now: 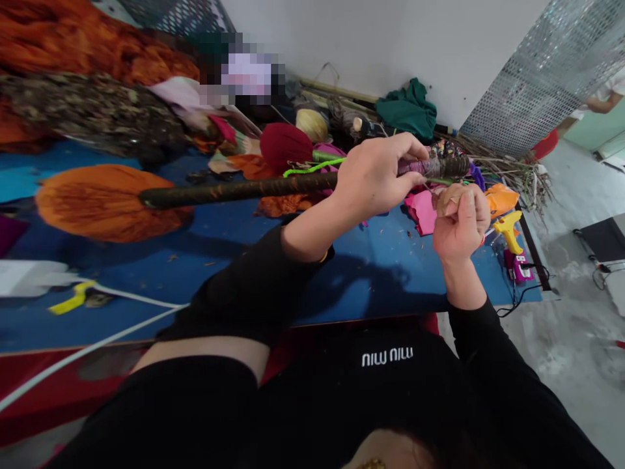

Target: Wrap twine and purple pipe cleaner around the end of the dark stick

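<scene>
A long dark stick [244, 189] lies across my view, its left end against a bundle of gathered orange cloth [97, 202]. My left hand [374, 172] is closed round the stick towards its right end, thumb and fingers at a part wound with purplish and grey thread [446, 167]. Just below that wound end, my right hand [461, 221] is closed in a pinch. What its fingers hold is too small to make out. Pink cloth pieces [420, 212] lie between the hands, and a bright green fuzzy strip [312, 167] is beside my left wrist.
On the blue table [219, 241], a yellow glue gun [509, 229] and a magenta power block [518, 266] sit near the right edge. A dark red bundle [286, 144], green cloth [409, 111] and thin twigs [512, 166] line the back. A white cable [131, 296] crosses the left front.
</scene>
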Motion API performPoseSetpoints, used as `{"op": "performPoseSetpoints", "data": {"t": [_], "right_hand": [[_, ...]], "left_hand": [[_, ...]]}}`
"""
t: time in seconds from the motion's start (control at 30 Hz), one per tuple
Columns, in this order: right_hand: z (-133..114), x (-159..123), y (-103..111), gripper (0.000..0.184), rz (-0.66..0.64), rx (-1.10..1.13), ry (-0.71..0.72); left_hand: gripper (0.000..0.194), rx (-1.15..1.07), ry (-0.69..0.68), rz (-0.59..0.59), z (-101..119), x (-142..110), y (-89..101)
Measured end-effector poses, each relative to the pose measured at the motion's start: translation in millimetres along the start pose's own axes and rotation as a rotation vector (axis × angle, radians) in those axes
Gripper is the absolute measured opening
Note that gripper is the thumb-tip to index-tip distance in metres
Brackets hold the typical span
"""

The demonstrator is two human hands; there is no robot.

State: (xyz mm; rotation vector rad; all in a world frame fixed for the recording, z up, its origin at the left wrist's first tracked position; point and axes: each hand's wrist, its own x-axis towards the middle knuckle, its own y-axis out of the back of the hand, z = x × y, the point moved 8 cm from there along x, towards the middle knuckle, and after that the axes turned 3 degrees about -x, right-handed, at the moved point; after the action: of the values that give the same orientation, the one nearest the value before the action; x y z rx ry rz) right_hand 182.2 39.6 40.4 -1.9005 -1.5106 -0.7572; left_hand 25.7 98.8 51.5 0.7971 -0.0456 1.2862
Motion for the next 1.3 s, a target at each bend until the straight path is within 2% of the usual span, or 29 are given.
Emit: {"op": "performPoseSetpoints", "data": {"t": [0.1,0.2,0.4,0.57,0.67,0.83,0.97,1.1,1.3], "right_hand": [[-12.6,-9.2,1.4,0.052,0.056,-0.093,-0.047],[-22.0,-18.4,0.2,0.05,0.047,-0.216,-0.12],[-20.3,-30.6,-4.3,0.049,-0.054,-0.288,-0.148],[-24.1,-24.1,-4.8,0.051,-0.176,-0.239,-0.096],[-29.8,-15.7,4.0,0.052,-0.217,-0.275,-0.12],[-34.2,-5.5,25.6,0.049,-0.134,-0.248,-0.129],[-29.8,-2.1,25.3,0.049,-0.145,-0.209,-0.136],[-17.0,-6.3,17.6,0.051,-0.17,-0.116,-0.178],[36.1,-30.7,22.4,0.054,-0.011,-0.027,-0.422]], "left_hand": [[0.03,0.032,0.017,0.03,-0.2,-1.9,0.3],[0.029,0.02,0.007,0.06,-2.0,-2.7,-0.6],[0.024,-0.03,-0.007,0.033,-9.0,0.2,-10.9],[0.023,-0.022,-0.036,-0.008,-4.8,2.3,-12.0],[0.027,-0.015,-0.047,0.0,-3.5,3.1,-10.0],[0.028,0.0,-0.047,-0.009,-3.5,4.2,-11.7],[0.028,-0.052,-0.047,-0.06,-1.5,5.3,-11.2],[0.043,-0.103,-0.063,-0.153,-1.7,7.7,-9.2],[0.053,-0.199,-0.068,-0.238,-0.5,6.1,-4.9]]}}
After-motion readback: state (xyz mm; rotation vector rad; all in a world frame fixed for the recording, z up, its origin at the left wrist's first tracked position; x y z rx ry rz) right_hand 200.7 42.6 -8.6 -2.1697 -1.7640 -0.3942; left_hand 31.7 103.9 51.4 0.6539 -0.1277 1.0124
